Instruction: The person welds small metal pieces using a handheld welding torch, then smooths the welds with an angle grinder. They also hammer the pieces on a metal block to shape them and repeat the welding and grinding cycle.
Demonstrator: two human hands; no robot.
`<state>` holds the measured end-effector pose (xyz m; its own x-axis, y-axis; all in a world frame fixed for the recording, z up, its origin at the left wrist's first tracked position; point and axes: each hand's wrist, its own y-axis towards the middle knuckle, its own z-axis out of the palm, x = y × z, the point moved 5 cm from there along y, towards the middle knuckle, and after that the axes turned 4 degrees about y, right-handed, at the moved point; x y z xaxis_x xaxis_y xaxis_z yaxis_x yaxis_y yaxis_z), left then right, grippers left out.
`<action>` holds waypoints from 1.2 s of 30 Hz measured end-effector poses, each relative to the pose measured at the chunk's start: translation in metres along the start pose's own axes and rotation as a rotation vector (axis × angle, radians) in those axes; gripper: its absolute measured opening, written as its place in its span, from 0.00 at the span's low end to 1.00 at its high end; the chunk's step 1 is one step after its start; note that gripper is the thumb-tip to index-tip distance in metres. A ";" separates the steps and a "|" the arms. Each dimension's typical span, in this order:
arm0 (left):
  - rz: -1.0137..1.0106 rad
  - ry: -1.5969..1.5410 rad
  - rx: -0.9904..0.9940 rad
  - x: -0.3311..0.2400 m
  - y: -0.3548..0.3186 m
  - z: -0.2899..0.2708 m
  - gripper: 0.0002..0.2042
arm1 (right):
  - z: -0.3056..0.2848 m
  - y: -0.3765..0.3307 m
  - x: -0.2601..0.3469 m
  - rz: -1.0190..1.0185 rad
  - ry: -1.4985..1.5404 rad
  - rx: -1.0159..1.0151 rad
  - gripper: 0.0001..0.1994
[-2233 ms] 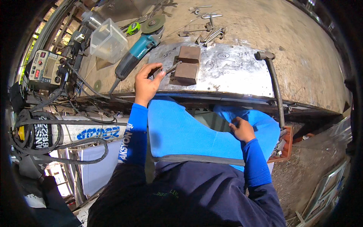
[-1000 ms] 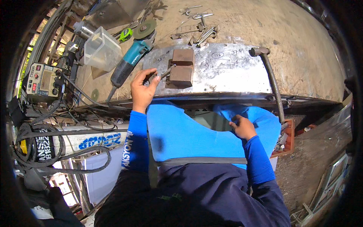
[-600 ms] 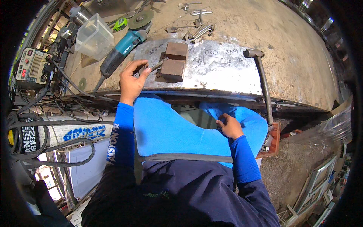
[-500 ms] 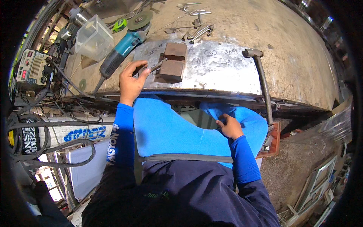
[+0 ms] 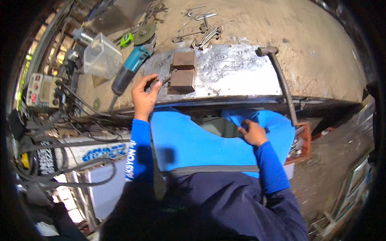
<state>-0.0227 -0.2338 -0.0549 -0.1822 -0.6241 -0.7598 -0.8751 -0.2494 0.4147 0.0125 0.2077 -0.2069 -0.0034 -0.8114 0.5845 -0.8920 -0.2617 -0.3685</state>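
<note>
The left hand point(image 5: 144, 96) is seen raised to the near edge of the desk point(image 5: 321, 52), fingers curled closed around a thin dark metal tool point(image 5: 163, 81). The tool's tip is directed toward two rusty brown metal blocks point(image 5: 183, 71), which lie one behind the other, touching, on a scratched metal sheet point(image 5: 237, 74) marked with handwritten figures. Whether the tool tip touches the nearer block cannot be told.

The right hand point(image 5: 252, 132) is held low, below the desk edge, resting on the blue fabric point(image 5: 189, 140) over the person's lap. Its fingers are bent and appear pinched on the cloth; how firmly cannot be told.

Just left of the left hand, a teal angle grinder point(image 5: 130, 70) is laid diagonally on the desk, its disc point(image 5: 144, 34) toward the far side. A green tape measure point(image 5: 126, 40) is noted just beside the disc. A clear plastic container point(image 5: 100, 56) stands to the left of the grinder. At the far edge of the desk, a loose group of small metal parts point(image 5: 203, 30) is scattered.

A hammer point(image 5: 281, 80) with a dark handle is laid at the right end of the metal sheet, head away from the person, handle running past the desk edge.

At far left, a box-shaped instrument with dials point(image 5: 42, 90) and a tangle of black cables point(image 5: 60, 152) are recorded below desk level.
</note>
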 end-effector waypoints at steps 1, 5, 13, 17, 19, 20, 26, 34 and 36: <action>-0.007 -0.020 -0.007 0.005 -0.001 -0.001 0.13 | -0.002 0.003 -0.003 0.019 0.020 0.038 0.20; 0.007 -0.026 -0.007 -0.002 -0.002 0.002 0.12 | -0.006 0.002 0.003 0.041 -0.009 0.059 0.21; 0.188 0.177 -0.014 -0.015 0.004 -0.003 0.09 | 0.000 0.004 -0.002 0.038 0.021 0.069 0.21; 0.216 0.235 -0.044 -0.021 0.005 -0.005 0.08 | -0.005 0.000 0.004 0.044 0.012 0.069 0.20; 0.201 0.241 -0.053 -0.020 0.004 -0.006 0.08 | -0.006 0.003 0.006 0.050 0.000 0.091 0.20; 0.196 0.244 -0.052 -0.019 0.004 -0.006 0.08 | -0.005 0.003 0.006 0.056 -0.002 0.101 0.20; 0.137 0.146 -0.089 -0.010 0.003 -0.006 0.07 | -0.005 0.002 0.004 0.055 0.012 0.083 0.20; 0.198 0.240 -0.201 -0.042 0.023 -0.014 0.07 | -0.002 0.005 -0.003 0.034 -0.007 0.087 0.22; 0.296 0.355 -0.161 -0.076 0.050 -0.005 0.06 | -0.002 0.003 -0.002 0.019 -0.008 0.080 0.22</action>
<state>-0.0498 -0.2030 0.0259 -0.2241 -0.8925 -0.3914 -0.7234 -0.1168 0.6805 0.0086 0.2094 -0.2080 -0.0157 -0.8207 0.5711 -0.8526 -0.2874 -0.4364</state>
